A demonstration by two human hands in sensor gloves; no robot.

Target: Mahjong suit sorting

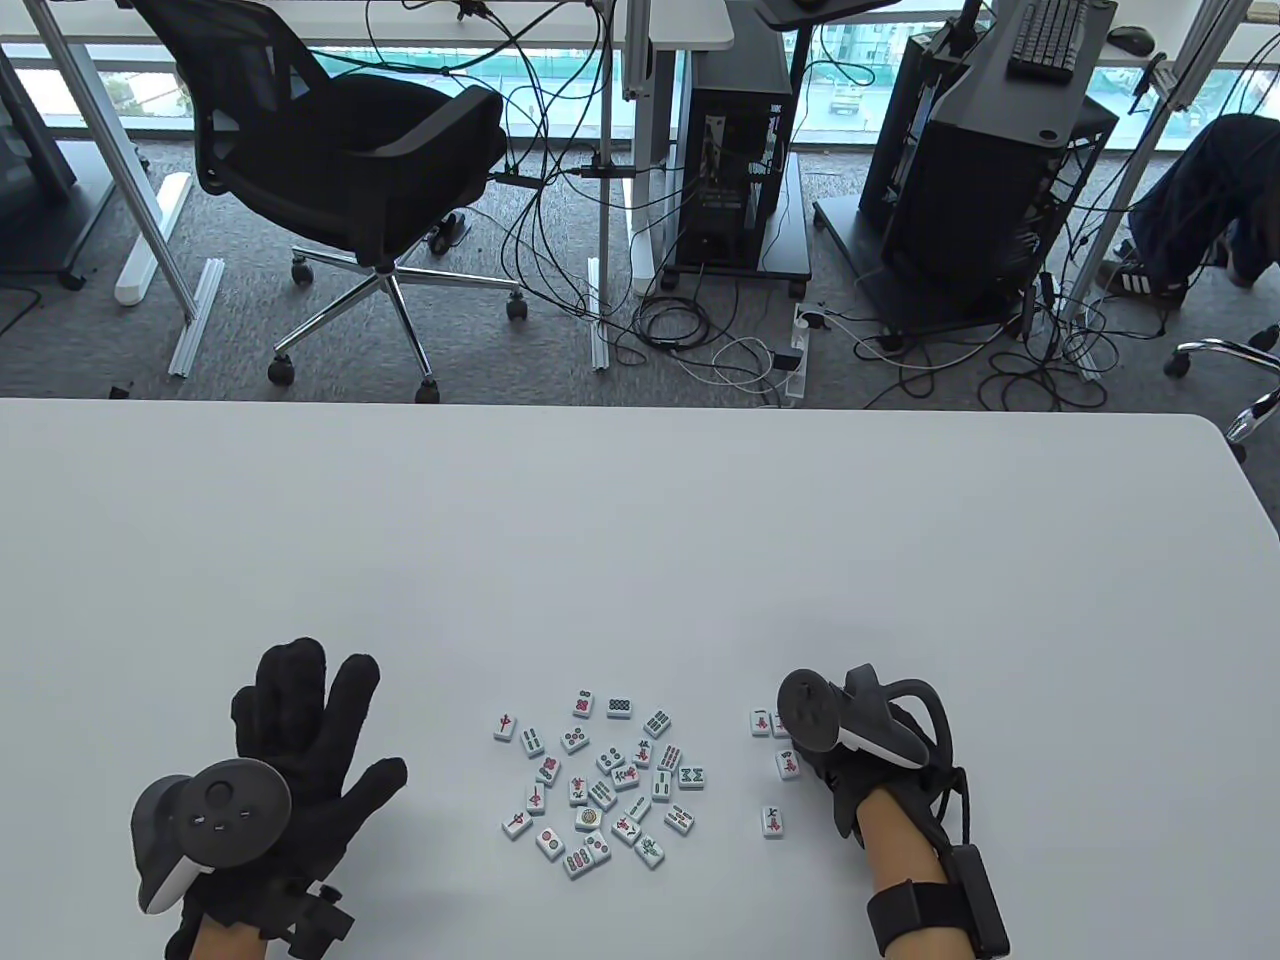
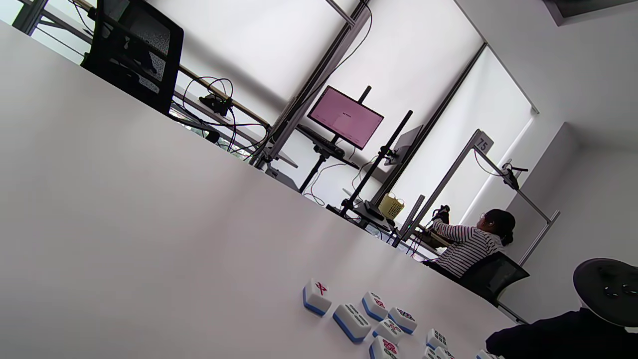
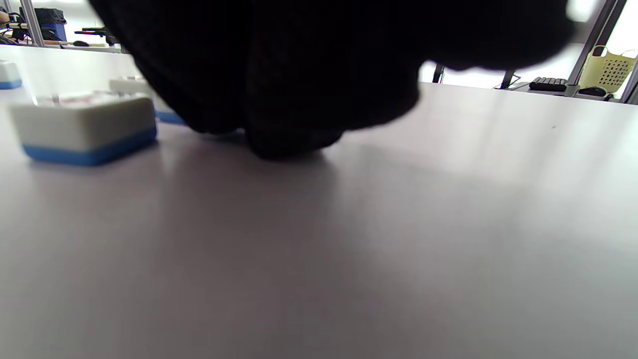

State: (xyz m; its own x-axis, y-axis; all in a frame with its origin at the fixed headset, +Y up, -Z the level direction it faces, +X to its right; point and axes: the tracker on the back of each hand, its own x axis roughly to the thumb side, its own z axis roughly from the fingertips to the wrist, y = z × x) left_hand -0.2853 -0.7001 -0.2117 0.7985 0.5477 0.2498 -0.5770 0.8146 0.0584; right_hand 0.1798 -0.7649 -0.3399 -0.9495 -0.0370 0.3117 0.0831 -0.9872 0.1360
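A loose pile of white, blue-backed mahjong tiles lies face up near the table's front edge, and its left end shows in the left wrist view as tiles. Three more tiles sit apart to the right: one, one and one. My left hand lies flat on the table left of the pile, fingers spread, holding nothing. My right hand is down beside the separate tiles, its fingers hidden under the tracker. In the right wrist view the glove touches the table next to a tile.
The white table stretches far beyond the tiles. Past its far edge are an office chair, computer towers and floor cables. In the left wrist view a person sits at another desk in the background.
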